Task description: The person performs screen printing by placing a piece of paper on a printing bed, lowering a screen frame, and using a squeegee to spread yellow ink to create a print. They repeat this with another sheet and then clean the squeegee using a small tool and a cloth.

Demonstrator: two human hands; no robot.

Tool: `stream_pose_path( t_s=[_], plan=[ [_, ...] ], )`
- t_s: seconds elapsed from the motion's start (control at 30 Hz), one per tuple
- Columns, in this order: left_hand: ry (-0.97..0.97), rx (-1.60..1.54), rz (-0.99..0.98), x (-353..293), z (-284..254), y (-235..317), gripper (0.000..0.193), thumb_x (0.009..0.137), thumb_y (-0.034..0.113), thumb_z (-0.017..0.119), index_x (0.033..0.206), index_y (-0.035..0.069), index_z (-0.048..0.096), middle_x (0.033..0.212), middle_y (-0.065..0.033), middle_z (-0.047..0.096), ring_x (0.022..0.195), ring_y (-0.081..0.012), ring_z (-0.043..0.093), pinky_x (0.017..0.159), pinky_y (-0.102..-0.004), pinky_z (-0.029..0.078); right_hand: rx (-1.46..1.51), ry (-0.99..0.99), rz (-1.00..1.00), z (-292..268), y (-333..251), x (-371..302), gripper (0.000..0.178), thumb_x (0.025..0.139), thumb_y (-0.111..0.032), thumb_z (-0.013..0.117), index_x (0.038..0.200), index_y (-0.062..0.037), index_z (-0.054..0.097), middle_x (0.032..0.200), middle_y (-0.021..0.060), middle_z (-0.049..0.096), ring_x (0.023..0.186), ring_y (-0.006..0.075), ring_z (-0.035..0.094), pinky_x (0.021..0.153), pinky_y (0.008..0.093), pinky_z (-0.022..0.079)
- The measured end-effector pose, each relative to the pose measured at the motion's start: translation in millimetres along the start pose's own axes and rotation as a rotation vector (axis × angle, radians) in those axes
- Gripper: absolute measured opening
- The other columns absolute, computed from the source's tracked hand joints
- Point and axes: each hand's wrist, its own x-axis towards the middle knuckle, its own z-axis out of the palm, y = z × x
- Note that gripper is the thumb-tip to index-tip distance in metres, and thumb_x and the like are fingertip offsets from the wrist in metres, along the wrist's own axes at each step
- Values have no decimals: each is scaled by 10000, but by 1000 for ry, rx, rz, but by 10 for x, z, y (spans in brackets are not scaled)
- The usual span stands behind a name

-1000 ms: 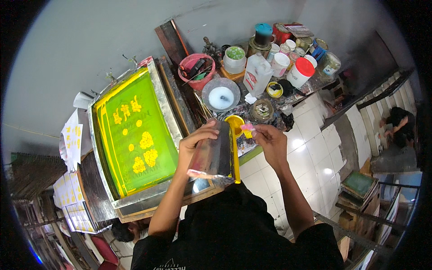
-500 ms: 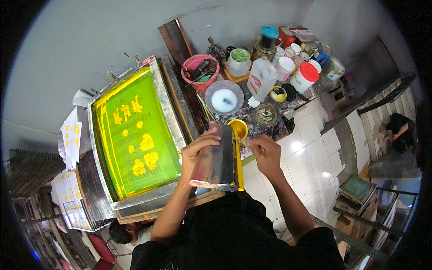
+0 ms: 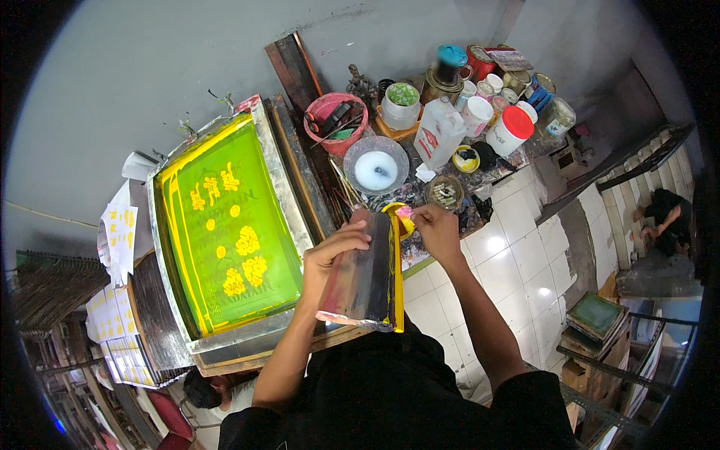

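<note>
My left hand (image 3: 339, 246) is closed round the top of a wide screen-printing squeegee (image 3: 356, 281), tilted in front of my body. Wet yellow ink coats its blade along the right side. Between the pinched fingers of my right hand (image 3: 439, 231) is a small pink flat piece (image 3: 405, 213), smeared with yellow. That piece is at a yellow ink tub (image 3: 407, 227), just past the squeegee's upper right corner; the squeegee partly hides the tub. To the left lies a framed green printing screen (image 3: 270, 202), with yellow flower motifs and yellow ink along its edges.
A bowl of white liquid (image 3: 375, 171), a pink bucket of tools (image 3: 335, 124), a clear plastic jug (image 3: 440, 133) and several paint tubs crowd the stained bench. Printed sheets (image 3: 116, 330) lie left of the screen. One person (image 3: 666, 221) sits at far right, another (image 3: 202, 390) at lower left.
My right hand has moved from the squeegee's inked blade edge up to the yellow tub, and the pink piece now shows. The squeegee has dropped slightly in my left hand.
</note>
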Motion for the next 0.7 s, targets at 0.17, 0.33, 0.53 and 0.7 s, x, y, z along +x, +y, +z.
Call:
stream_pose_path(
  t_s=[0.17,0.33,0.53,0.7],
  plan=[
    [-36,127,3,-2,-15,63,227,841,-110,634,983,9,765,1073,-117,756,1241,-311,652,1151,-457,425,-208,-72,33,-102,-112,214,249,811,-220,795,811,22,738,777,226,714,757,387,716,708,447,549],
    [-37,93,27,1,-36,19,254,819,-124,623,988,5,763,1072,-117,756,1235,-318,656,1148,-461,432,-302,-115,64,-238,-240,279,285,794,-255,807,771,18,729,769,237,706,751,397,709,717,467,547],
    [-3,-78,0,-13,-77,-72,126,888,1,679,987,-13,756,1093,-147,748,1263,-323,630,1145,-464,422,-304,-23,-11,-445,-224,273,289,770,-246,830,792,25,730,744,207,709,711,351,716,668,433,548],
    [-32,-225,91,0,-177,-79,170,881,62,726,1022,-31,745,1130,-172,733,1290,-356,603,1155,-483,411,352,-100,245,-425,-130,166,190,862,-169,797,941,-15,719,746,42,694,571,104,585,510,268,435]
  ],
)
